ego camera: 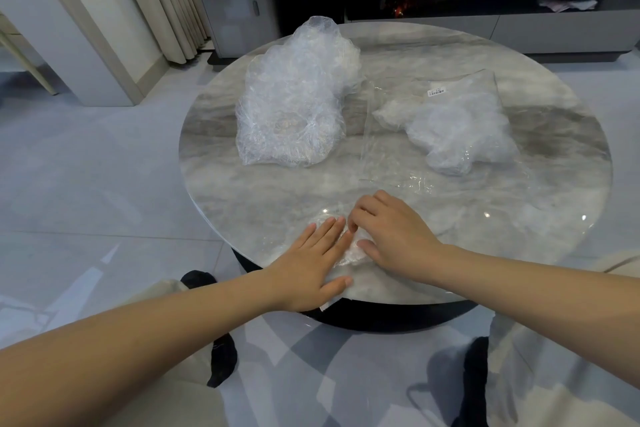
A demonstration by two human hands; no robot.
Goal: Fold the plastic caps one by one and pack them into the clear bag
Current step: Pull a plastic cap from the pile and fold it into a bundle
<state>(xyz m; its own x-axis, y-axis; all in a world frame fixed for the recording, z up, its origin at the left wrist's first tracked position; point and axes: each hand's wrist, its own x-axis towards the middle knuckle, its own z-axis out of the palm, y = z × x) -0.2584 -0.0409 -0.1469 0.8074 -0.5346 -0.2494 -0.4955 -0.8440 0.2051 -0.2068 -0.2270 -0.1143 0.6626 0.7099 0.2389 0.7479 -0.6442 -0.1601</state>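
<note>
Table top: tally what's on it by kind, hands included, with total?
Loose heap of unfolded plastic caps: 1 (caps in it too tangled to count)
Clear bag with folded caps inside: 1
Single cap being folded: 1
Hands: 2, left hand pressing flat, right hand pinching the cap
Total: 5

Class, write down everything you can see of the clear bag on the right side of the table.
The clear bag lies flat on the right of the round marble table, of thin, glossy, see-through plastic. A small white barcode label sits near its far edge. Inside shows a whitish bundle of crumpled plastic caps. Its open mouth seems to face left. Neither hand touches it.
</note>
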